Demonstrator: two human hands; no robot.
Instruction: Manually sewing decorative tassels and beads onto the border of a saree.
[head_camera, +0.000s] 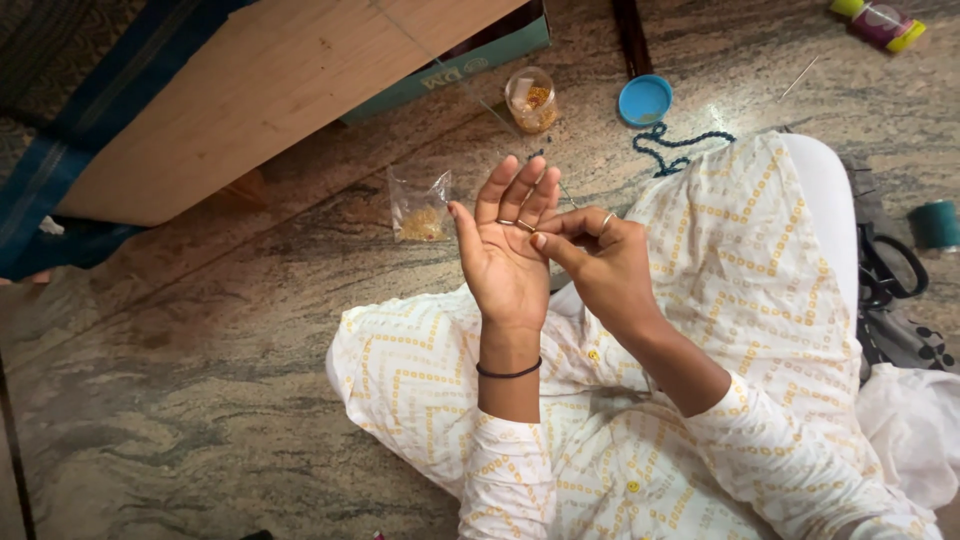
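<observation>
On the stone floor (200, 380) lie a small clear bag of golden beads (420, 210), an open clear jar (531, 100) beside its blue lid (645, 100), and a teal box edge (450, 70) under a tilted wooden board (270, 90). The left hand (510, 250) is spread, palm up, while the right hand (595, 260) pinches something tiny at its finger bases. That pinched thing is too small to make out, and the scissors (890, 270) are partly hidden behind the knee.

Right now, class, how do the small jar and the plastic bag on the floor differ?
The jar stands upright and rigid; the plastic bag lies crumpled and soft. The jar is round and open, its blue lid lying beside it; the bag is flat with its top bunched. Both are clear and hold small golden bits.
</observation>
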